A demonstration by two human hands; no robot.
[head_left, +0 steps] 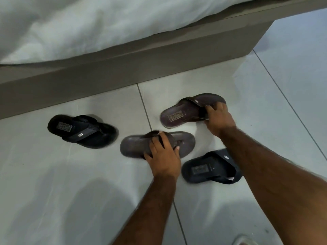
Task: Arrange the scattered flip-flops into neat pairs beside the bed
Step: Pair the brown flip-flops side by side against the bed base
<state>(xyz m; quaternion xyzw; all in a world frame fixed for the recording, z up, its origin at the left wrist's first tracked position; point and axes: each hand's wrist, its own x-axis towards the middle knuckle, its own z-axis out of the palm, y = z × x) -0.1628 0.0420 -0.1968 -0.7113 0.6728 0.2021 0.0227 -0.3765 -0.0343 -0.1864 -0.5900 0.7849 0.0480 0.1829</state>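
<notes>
Left hand [163, 156] fingers clamp near brown flip-flop [184, 142]; right hand [218, 119] fingers pinch far brown flip-flop [178, 114] strap. Best: slide both parallel, toes matching, beside bed [123, 68]. Black flip-flops [81, 131] lie apart.

Four flip-flops lie on the tiled floor [70, 174] in front of the bed base [123, 68] — one at the left [81, 131], one in the middle [138, 145], one behind it to the right [184, 112], one nearest at the right [208, 168]. A duvet [70, 23] lies on the bed.
</notes>
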